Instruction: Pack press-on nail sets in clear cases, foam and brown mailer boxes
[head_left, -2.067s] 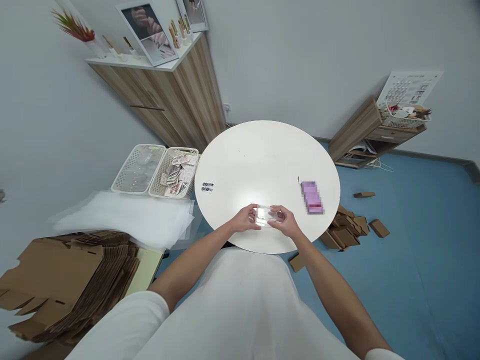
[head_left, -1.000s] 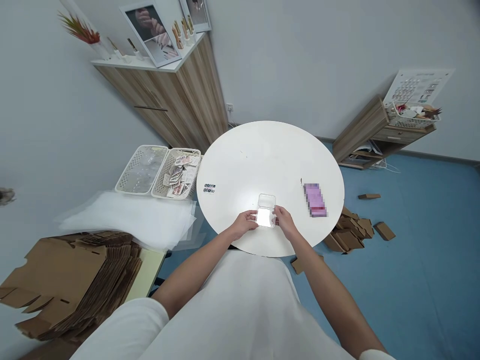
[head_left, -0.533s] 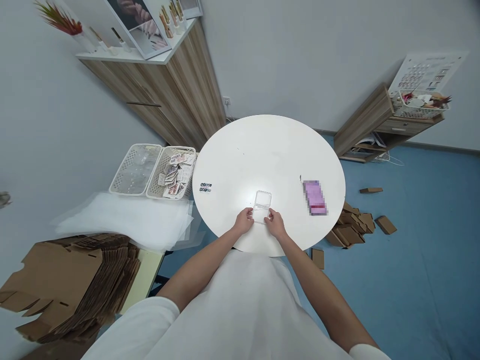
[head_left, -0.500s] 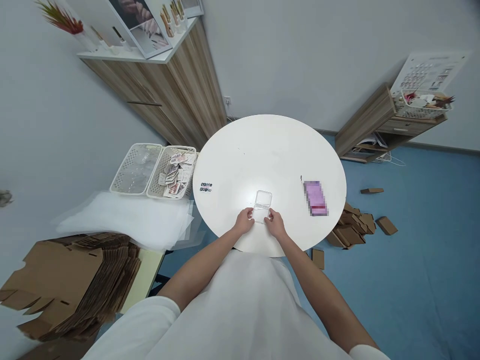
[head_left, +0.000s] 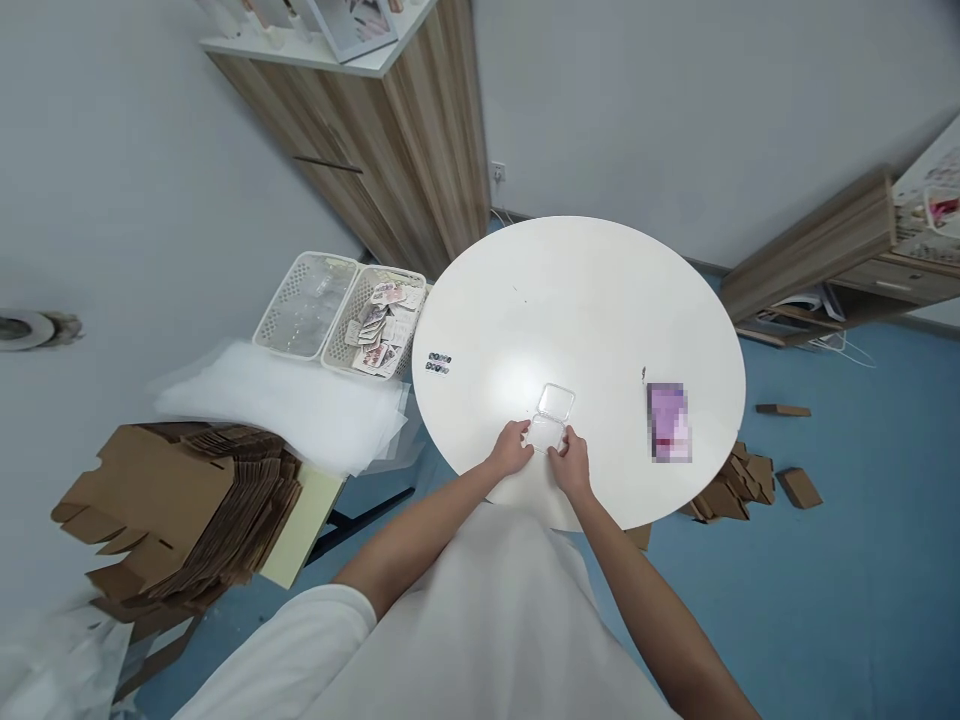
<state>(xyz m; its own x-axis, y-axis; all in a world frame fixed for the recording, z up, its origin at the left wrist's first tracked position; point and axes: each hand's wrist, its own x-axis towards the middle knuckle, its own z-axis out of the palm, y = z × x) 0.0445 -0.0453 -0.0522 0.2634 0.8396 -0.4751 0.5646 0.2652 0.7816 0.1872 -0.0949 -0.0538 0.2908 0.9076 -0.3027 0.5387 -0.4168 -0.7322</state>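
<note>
A small clear plastic case lies on the white round table near its front edge, its lid raised and tipped away from me. My left hand grips the case's left side, fingers curled against the edge. On the opposite side, my right hand pinches the right edge. The case looks see-through, and I cannot make out anything inside it. Two short rows of small dark round pieces lie on the table's left part.
A blurred purple item lies on the table's right side. Left of the table stand white baskets, one with cards, above clear plastic sheets and stacked flat cardboard. Small brown boxes lie on the floor at right.
The view has shifted and turned slightly, so the table sits farther right. Both hands keep their hold on the open case.
</note>
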